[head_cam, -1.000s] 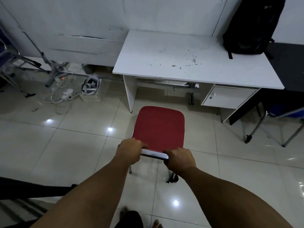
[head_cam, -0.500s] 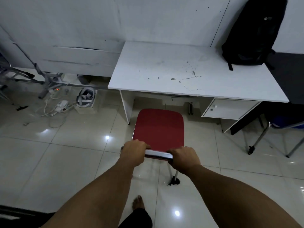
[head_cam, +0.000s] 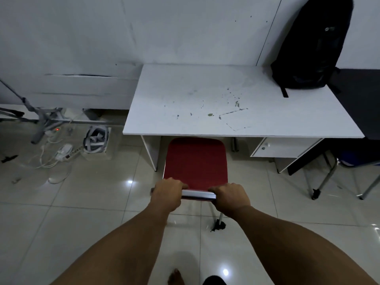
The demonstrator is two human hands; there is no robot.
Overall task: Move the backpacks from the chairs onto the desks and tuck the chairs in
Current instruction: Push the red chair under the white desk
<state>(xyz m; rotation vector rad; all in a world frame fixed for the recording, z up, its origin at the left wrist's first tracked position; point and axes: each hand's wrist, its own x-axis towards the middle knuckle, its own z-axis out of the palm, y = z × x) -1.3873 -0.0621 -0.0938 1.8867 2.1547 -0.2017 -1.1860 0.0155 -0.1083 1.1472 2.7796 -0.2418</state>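
A red chair (head_cam: 196,162) stands on the tiled floor in front of the white desk (head_cam: 205,99), its seat's far edge right at the desk's front edge. My left hand (head_cam: 167,194) and my right hand (head_cam: 230,198) both grip the chair's metal back rail, one at each end. A black backpack (head_cam: 310,50) stands upright on the desk's far right corner, leaning against the wall.
A power strip with cables (head_cam: 63,154) and a white headset (head_cam: 95,140) lie on the floor to the left of the desk, near a metal stand (head_cam: 39,122). A black desk (head_cam: 359,95) and a metal-legged chair (head_cam: 329,177) are to the right.
The chair has slid forward toward the desk with both hands on its rail; its seat's far edge has reached the desk's front edge. I have stepped closer too.
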